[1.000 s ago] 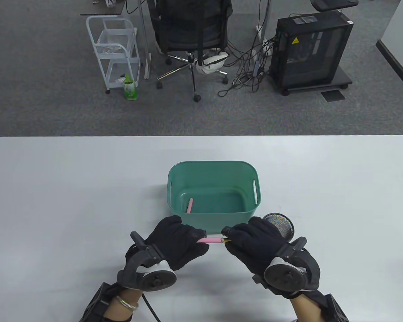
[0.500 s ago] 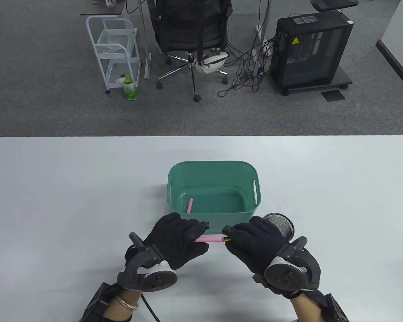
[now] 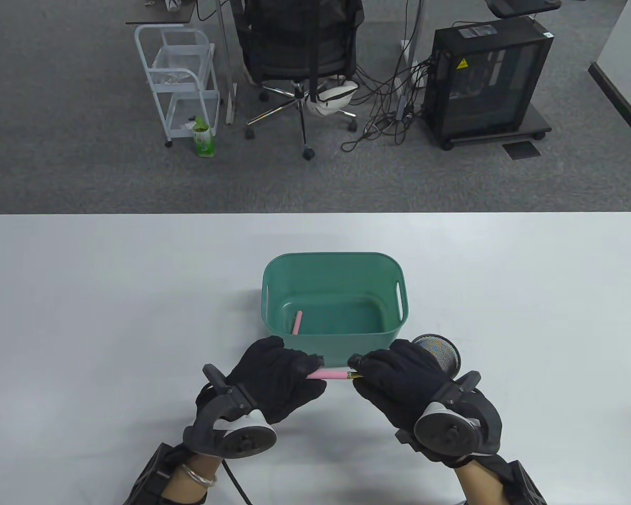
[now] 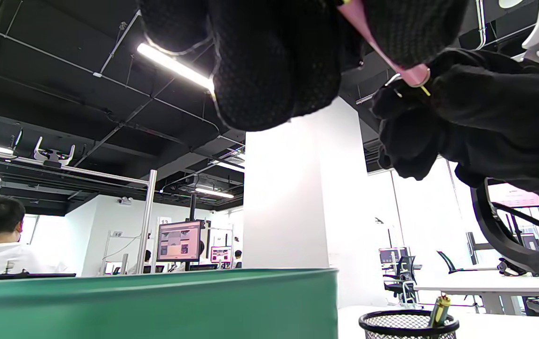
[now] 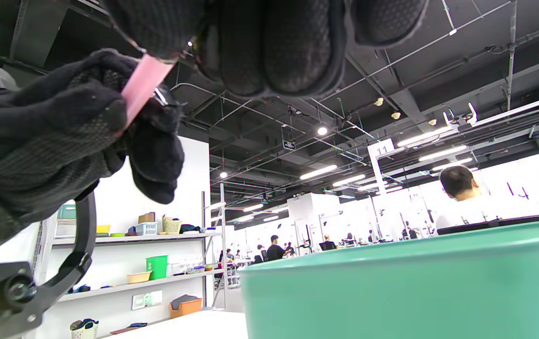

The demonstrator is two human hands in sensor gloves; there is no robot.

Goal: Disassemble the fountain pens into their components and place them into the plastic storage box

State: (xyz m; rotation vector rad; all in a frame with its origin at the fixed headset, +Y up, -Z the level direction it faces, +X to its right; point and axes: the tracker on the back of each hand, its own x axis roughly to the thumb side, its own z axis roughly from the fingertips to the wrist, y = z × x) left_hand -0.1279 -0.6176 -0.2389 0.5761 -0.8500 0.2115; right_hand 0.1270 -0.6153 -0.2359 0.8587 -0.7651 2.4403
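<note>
Both gloved hands hold one pink fountain pen [image 3: 330, 374] level just in front of the green storage box [image 3: 332, 262]. My left hand [image 3: 289, 376] grips the pink barrel end. My right hand [image 3: 381, 376] pinches the other end, where a gold-coloured part [image 3: 352, 375] shows. The left wrist view shows the pink pen [image 4: 368, 33] running between the two gloves, and the right wrist view shows the pen [image 5: 140, 87] too. One pink pen part [image 3: 296, 322] lies on the box's floor at its left.
A black mesh pen cup [image 3: 441, 353] stands right of the box, partly behind my right hand; in the left wrist view the cup [image 4: 408, 325] holds a pen. The white table [image 3: 110, 294] stretches wide on both sides.
The left hand's fingers shifted slightly on the pen; the pen and right hand stay in the same place.
</note>
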